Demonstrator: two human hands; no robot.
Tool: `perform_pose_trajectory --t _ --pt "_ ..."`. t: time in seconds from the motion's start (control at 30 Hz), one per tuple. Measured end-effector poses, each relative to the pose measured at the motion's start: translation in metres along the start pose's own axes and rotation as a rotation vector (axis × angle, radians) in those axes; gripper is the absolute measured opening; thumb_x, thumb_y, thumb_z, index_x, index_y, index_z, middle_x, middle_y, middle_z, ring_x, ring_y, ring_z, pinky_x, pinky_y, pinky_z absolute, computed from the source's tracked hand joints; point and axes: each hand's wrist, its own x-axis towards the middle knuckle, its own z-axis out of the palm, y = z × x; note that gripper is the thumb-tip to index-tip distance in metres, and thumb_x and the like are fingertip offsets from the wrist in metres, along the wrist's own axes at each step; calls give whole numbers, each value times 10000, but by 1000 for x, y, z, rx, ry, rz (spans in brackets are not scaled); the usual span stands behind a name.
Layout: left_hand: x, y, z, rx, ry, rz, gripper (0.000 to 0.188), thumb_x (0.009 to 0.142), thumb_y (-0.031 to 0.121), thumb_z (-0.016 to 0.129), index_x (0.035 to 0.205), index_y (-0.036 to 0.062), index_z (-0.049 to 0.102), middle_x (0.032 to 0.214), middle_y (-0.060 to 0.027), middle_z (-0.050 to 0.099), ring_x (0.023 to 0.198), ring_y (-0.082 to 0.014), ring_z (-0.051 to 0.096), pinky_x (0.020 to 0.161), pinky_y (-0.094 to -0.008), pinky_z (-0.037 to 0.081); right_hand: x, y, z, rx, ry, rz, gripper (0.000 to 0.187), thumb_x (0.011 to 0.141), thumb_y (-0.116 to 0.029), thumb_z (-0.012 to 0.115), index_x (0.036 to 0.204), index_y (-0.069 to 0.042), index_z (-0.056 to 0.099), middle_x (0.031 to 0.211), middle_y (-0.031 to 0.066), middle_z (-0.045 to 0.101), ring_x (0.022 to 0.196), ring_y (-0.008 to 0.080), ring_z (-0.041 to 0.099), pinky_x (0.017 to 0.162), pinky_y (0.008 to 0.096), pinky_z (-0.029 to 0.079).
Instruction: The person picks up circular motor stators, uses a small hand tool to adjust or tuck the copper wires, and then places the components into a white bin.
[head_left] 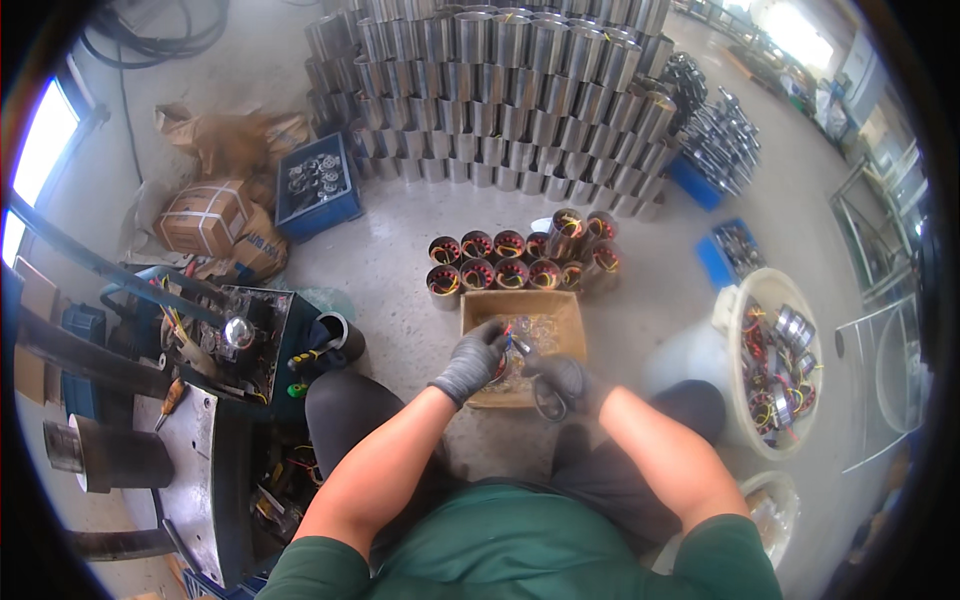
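Observation:
My left hand (474, 362), in a grey glove, is closed on a bundle of thin coloured wires (509, 334) above an open cardboard box (572, 330). A reddish wound part shows just below its fingers, mostly hidden. My right hand (566, 378), in a darker glove, is wrapped round a pair of scissors (546, 404). One dark handle loop hangs below that hand, and the other end points at the wires. Small yellowish scraps (541, 330) cover the bottom of the box.
Beyond the box stand several metal cylinders with red windings (510, 272), before a tall stack of bare metal cylinders (500, 110). A white bucket of wired parts (732, 335) is at right. At left are a metal-topped bench (205, 470) and a blue crate (300, 215).

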Motion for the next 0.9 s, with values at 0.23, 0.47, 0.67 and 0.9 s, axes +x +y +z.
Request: perform_pose_trajectory --t 0.23,0.47,0.67,0.9 --pt "2 23 -31 -142 152 -8 176 952 109 553 1072 -8 605 907 -55 639 825 -120 558 761 -271 468 13 14 -16 56 25 -51 245 906 -261 615 925 -24 555 561 52 515 435 177 542 412 329 474" --pt "-38 77 -161 -381 395 173 196 935 226 577 989 45 629 752 6 568 661 -78 499 582 -242 419 7 10 -21 259 7 -160 295 866 -182 595 1117 -89 470 716 142 598 595 292 631 570 485 559" --pt "-131 41 -222 -550 422 -53 182 930 133 579 1076 25 596 754 -14 572 652 -88 526 563 -254 437 2 2 -26 268 -10 -405 316 875 -251 629 1123 -101 504 652 100 566 505 270 589 407 405 483" --pt "-238 -110 -261 -511 606 -468 202 879 116 645 1063 33 639 716 -57 595 600 -128 578 528 -270 460 -22 -25 -43 262 228 -411 329 871 -317 679 1123 -146 557 658 -19 533 447 92 493 345 229 369"
